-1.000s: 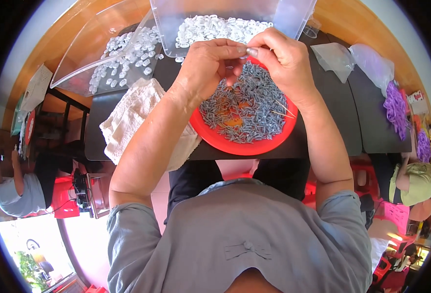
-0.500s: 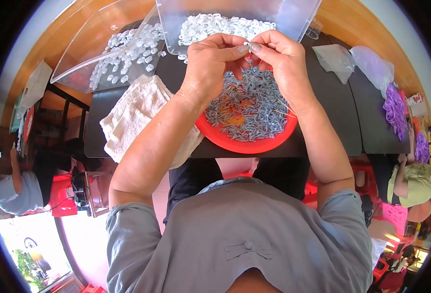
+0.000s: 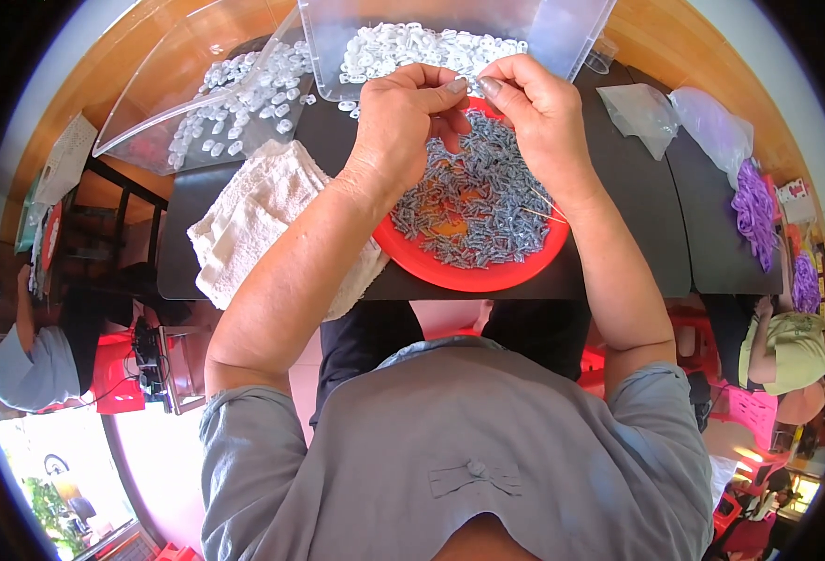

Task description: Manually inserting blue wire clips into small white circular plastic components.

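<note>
We find the left hand (image 3: 403, 117) and right hand (image 3: 538, 112) at upper centre, fingertips pinched together on a tiny part too small to identify. Both sit above the round red plastic plate (image 3: 431, 271) of small grey pieces (image 3: 478, 201).

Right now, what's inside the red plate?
The red plate holds a heap of small grey parts. The left hand and right hand cover its far edge.

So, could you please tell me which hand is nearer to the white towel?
Left. The left hand hovers over the red plate's left side, just right of the white towel; the right hand is farther right.
</note>
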Available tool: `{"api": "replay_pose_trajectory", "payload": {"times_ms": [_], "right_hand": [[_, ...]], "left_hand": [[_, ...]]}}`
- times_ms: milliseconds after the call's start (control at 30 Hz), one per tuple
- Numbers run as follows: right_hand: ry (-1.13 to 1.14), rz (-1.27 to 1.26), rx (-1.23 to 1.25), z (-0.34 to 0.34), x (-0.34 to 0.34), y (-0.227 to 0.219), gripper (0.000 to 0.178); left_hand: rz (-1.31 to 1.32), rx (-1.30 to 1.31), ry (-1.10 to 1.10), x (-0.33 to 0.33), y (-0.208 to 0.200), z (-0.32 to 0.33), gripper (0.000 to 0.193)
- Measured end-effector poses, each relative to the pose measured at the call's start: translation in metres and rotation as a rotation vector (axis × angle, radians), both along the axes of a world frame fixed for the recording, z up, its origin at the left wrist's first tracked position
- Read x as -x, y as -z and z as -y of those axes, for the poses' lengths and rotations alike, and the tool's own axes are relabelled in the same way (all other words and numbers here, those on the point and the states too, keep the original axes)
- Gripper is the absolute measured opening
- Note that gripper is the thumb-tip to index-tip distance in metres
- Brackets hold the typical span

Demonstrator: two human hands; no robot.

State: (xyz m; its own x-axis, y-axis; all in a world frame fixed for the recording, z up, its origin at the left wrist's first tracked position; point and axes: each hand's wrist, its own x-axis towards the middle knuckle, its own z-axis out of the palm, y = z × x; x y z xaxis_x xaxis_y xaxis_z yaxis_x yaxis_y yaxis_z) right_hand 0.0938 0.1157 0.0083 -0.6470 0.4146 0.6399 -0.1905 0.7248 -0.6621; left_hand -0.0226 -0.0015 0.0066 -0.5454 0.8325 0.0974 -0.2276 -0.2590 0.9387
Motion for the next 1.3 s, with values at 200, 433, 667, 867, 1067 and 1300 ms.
{"api": "replay_pose_trajectory", "payload": {"times_ms": [200, 433, 667, 867, 1067, 1300], "right_hand": [[0.054, -0.004, -0.11, 0.0, 0.0, 0.0, 0.006], [0.085, -0.035, -0.177, 0.003, -0.001, -0.003, 0.005], [0.09, -0.008, -0.181, 0.004, 0.001, -0.002, 0.004], [0.1, -0.056, -0.222, 0.004, 0.004, 0.004, 0.003], [0.076, -0.055, -0.138, 0.01, 0.007, 0.008, 0.002], [0.05, -0.05, -0.092, 0.008, 0.012, 0.012, 0.004]], "left_hand": [[-0.002, 0.012, 0.0, -0.002, 0.0, 0.0, 0.013], [-0.014, 0.022, -0.02, -0.003, -0.001, 0.001, 0.013], [-0.011, 0.017, -0.042, -0.006, -0.003, 0.002, 0.013], [0.036, -0.018, -0.108, -0.012, 0.002, -0.003, 0.009], [0.004, 0.023, -0.125, -0.016, 0.006, 0.0, 0.01], [0.168, -0.06, -0.169, -0.013, 0.006, -0.004, 0.008]]}}
